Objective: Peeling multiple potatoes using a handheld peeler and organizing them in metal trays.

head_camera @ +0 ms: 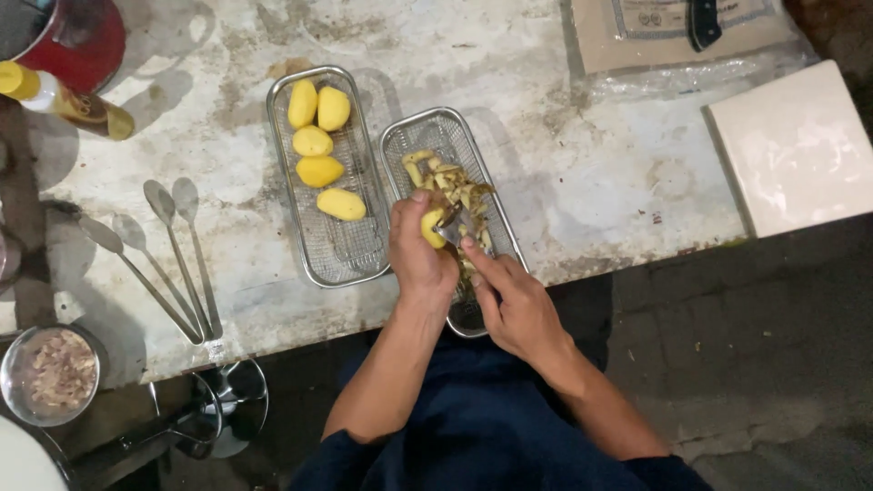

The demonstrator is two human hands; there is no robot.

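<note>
Head view puts my left hand (pixel 420 259) at the centre, its grip clamped around a small, half-peeled potato (pixel 433 227), smooth and pale yellow where the skin is gone. My right hand (pixel 518 305) sits just beside it, fingers closed on a slim metal peeler (pixel 452 233) whose blade touches the potato; the handle is mostly hidden, so I cannot tell its shape.

Both hands hover over a rectangular wire-mesh basket (pixel 411 136) with rounded corners, where curled brown-and-yellow peelings (pixel 455 186) lie in a loose heap. Just beside it, to my left, stands a second mesh basket (pixel 341 259) of the same shape, carrying five peeled potatoes (pixel 320 170), glossy and egg-shaped, lined up along its length.

Both baskets rest on a worn, stained tabletop (pixel 546 118) with a mottled grey-white surface. Farther left lie three long-handled steel spoons (pixel 168 259), and near the edge a round metal bowl (pixel 14 373) holds chopped pinkish scraps. A yellow-capped bottle (pixel 64 98) lies at the far left, and a smooth pale square tile (pixel 800 145) sits well apart on the right.
</note>
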